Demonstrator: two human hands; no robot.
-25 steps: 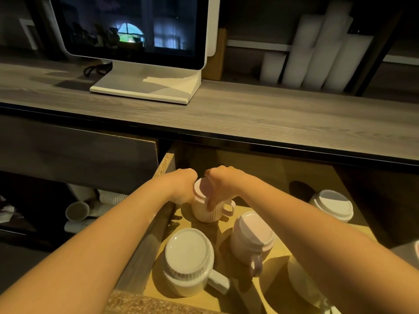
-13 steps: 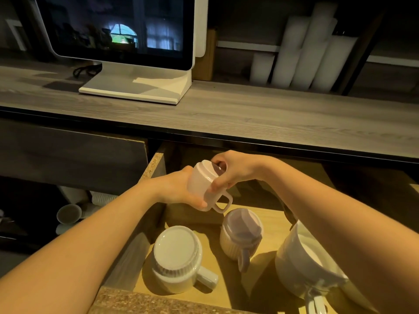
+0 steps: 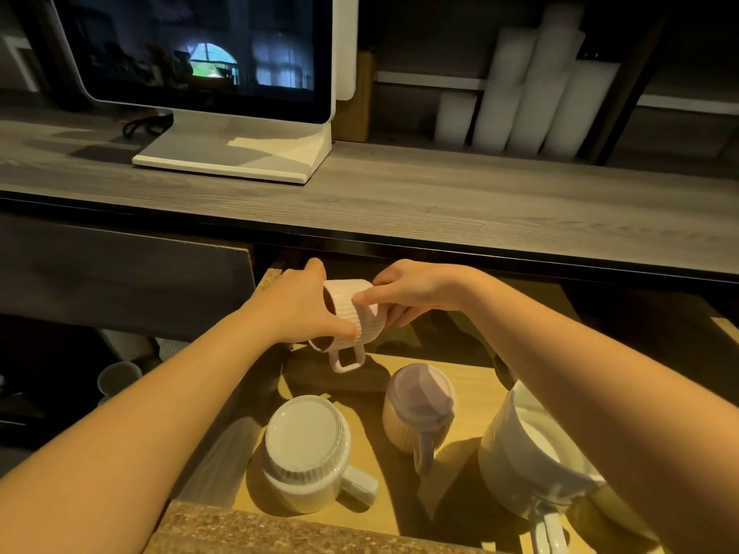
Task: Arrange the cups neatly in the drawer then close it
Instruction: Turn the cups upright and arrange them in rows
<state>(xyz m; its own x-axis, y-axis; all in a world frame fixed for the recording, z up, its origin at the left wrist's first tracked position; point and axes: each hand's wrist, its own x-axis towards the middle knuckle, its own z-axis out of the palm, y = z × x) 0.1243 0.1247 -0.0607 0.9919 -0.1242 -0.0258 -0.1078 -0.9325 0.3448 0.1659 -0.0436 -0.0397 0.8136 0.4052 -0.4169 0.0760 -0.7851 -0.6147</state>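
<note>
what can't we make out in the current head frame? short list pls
- Back of the drawer: dark under the countertop.
- Large white cup: right side hidden by the right forearm, handle cut by the bottom edge.
- Pink ribbed cup held by left hand and right hand: mouth partly covered by the left hand.
- Cups on the lower-left shelf: too dark to count.

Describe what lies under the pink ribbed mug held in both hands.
Under the pink ribbed mug is bare wooden drawer floor in shadow. The left hand and right hand cover part of it; the drawer's back is too dark to see.
</note>
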